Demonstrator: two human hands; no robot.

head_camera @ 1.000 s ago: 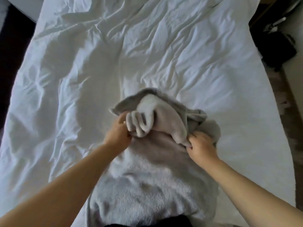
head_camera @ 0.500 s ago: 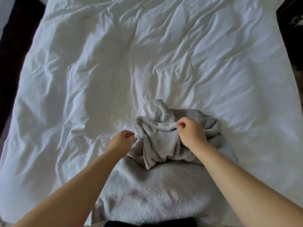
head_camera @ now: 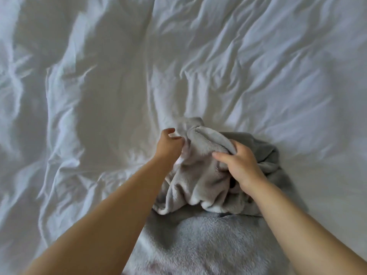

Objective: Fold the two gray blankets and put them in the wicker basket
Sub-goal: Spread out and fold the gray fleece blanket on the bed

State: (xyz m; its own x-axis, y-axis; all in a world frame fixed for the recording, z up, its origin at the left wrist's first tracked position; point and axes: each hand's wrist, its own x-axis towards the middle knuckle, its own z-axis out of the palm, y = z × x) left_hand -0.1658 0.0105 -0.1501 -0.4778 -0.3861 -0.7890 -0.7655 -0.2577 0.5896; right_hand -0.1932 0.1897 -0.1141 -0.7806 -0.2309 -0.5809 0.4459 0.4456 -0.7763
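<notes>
A crumpled gray blanket (head_camera: 200,175) lies bunched on the white bed sheet, just right of centre. My right hand (head_camera: 239,167) grips a raised fold on top of it, thumb and fingers closed around the fabric. My left hand (head_camera: 168,144) is at the bunch's left edge with its fingers apart and nothing held between them. A second, fluffier gray blanket (head_camera: 198,247) spreads flat below the bunch, reaching the bottom of the view, and the crumpled one overlaps its far edge. No wicker basket is in view.
The wrinkled white sheet (head_camera: 111,80) covers the whole bed and fills the view around the blankets. No bed edge or floor shows in this frame.
My left hand has let go of the blanket and opened at its left edge. My right hand took a new grip on a fold higher on the bunch. The view moved closer to the bed.
</notes>
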